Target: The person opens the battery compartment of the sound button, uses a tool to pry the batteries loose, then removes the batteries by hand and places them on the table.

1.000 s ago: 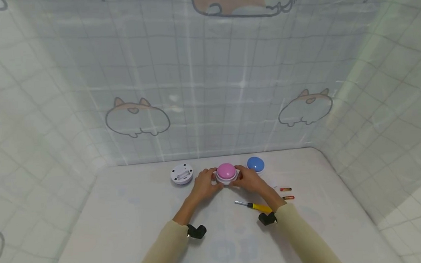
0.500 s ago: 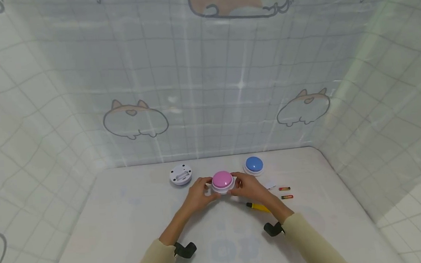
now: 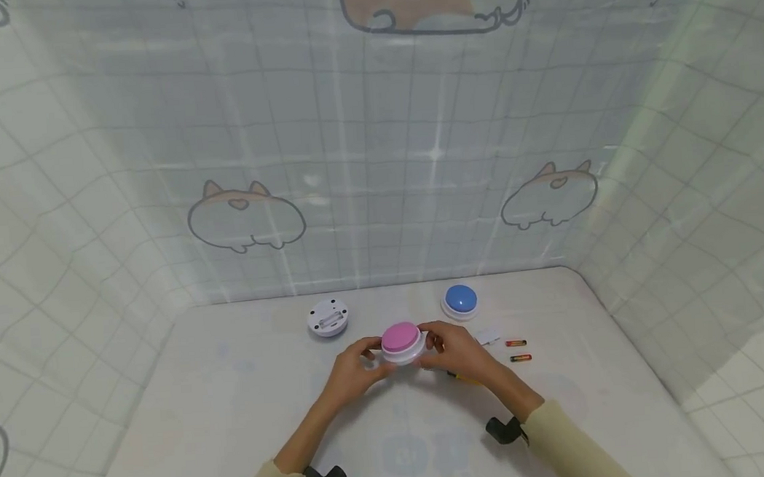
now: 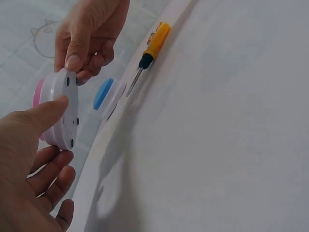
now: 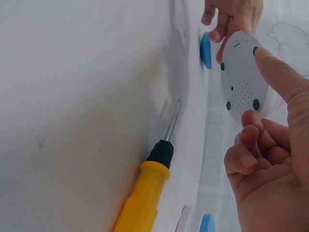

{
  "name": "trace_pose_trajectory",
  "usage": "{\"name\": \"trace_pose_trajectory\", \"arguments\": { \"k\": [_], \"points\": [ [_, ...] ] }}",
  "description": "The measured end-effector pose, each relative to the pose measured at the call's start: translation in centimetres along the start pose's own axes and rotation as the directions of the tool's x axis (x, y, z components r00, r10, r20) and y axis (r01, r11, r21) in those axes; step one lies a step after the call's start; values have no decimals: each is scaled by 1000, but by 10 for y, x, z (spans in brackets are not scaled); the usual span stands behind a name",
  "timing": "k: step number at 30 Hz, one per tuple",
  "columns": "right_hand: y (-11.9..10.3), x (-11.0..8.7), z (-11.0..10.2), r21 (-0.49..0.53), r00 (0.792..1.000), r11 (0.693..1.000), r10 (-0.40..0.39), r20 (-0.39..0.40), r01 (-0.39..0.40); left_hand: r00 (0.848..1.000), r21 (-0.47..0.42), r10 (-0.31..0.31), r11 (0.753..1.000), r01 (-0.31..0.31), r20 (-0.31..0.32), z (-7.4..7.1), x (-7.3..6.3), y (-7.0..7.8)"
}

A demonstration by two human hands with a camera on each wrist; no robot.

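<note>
A round push button with a pink dome and white base (image 3: 404, 348) is held between both hands, raised off the table and slightly tilted. My left hand (image 3: 349, 378) pinches its left rim, thumb at the near side. On the opposite rim, my right hand (image 3: 460, 352) pinches with thumb and fingers. The button's white underside (image 5: 244, 79) shows black feet and a patch of small holes in the right wrist view. A yellow-handled screwdriver (image 4: 155, 42) lies on the table, mostly hidden below my right hand in the head view.
Behind, an overturned white button (image 3: 328, 318) exposes a battery slot at left; a blue-domed button (image 3: 461, 301) stands upright at right. Two small batteries (image 3: 516, 343) and a small whitish piece (image 3: 489, 337) lie to the right. Patterned curtain walls (image 3: 381, 217) enclose the table.
Both hands have brought the pink button toward the person and slightly left, its dome tilting a little. The right hand and forearm now cover more of the screwdriver.
</note>
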State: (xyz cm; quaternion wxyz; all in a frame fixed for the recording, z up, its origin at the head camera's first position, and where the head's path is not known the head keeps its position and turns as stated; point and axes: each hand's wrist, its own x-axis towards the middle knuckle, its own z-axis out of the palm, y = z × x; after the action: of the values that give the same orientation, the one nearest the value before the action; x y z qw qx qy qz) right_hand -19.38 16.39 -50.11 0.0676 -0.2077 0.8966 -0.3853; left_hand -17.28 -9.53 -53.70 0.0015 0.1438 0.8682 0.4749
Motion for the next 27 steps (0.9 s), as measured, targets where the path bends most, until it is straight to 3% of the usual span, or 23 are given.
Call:
{"name": "trace_pose_trajectory", "arguments": {
  "k": [8, 18, 21, 27],
  "points": [
    [2, -6, 4, 7, 1000, 1000, -12, -15, 12, 1000, -70, -28, 997, 28, -1, -1, -11, -2],
    [2, -7, 7, -22, 995, 1000, -2, -104, 0, 999, -115, 0, 993, -6, -51, 4, -12, 2],
    [3, -7, 9, -31, 994, 999, 10, -108, -13, 997, -87, 25, 996, -31, -70, 6, -13, 3],
    [3, -6, 11, -66, 991, 998, -8, -132, -1, 984, 70, 140, 989, -132, -114, 10, -13, 0]
  ]
}}
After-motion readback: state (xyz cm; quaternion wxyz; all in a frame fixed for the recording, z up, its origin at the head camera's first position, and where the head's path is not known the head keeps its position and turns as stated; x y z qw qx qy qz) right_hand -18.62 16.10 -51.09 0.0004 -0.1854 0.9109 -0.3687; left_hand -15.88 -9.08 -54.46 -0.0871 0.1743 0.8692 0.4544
